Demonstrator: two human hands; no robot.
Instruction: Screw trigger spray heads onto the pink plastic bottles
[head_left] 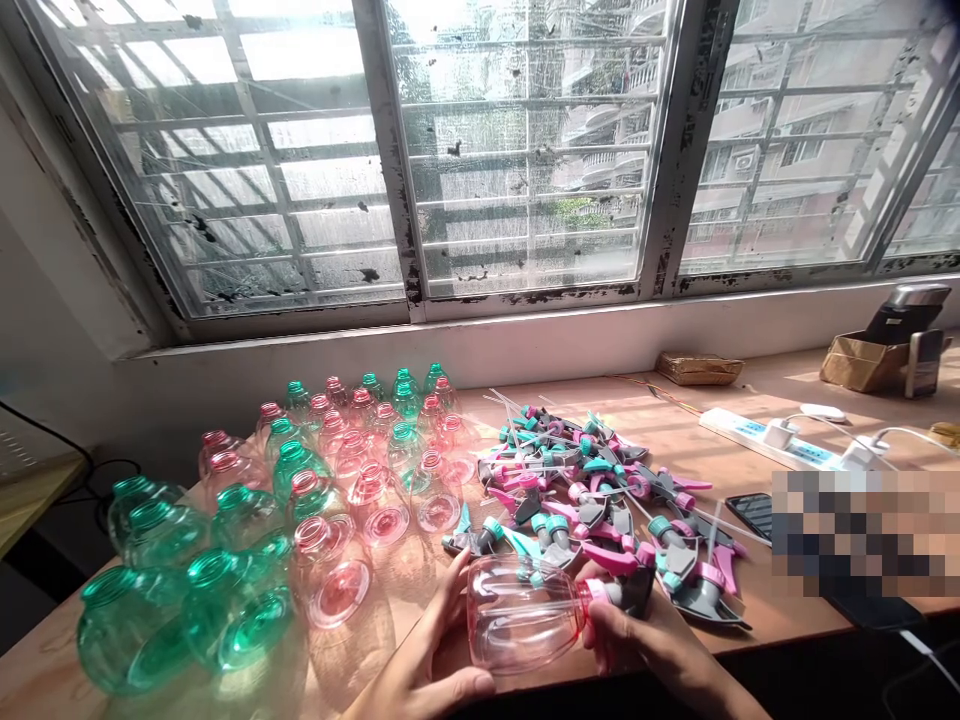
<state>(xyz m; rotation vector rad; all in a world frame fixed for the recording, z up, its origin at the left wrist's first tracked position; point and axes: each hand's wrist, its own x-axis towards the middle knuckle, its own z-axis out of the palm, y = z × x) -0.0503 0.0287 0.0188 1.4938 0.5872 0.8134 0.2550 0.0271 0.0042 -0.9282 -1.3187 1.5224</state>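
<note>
A clear pink bottle lies on its side in the air near the table's front edge, its base toward the left. My left hand cups the base, thumb below and fingers behind. At the neck, my right hand closes around the pink collar of a trigger sprayer head with a grey body and pink trigger. The head sits at the bottle's mouth, and its pale tube runs inside the bottle. How tightly the collar is screwed on I cannot tell. Beyond my hands lies a heap of loose sprayer heads in pink, teal and grey.
Several open green bottles and pink bottles stand upright at the left. A white power strip with plugged chargers, a phone and a cardboard box are at the right. Windows rise behind the table.
</note>
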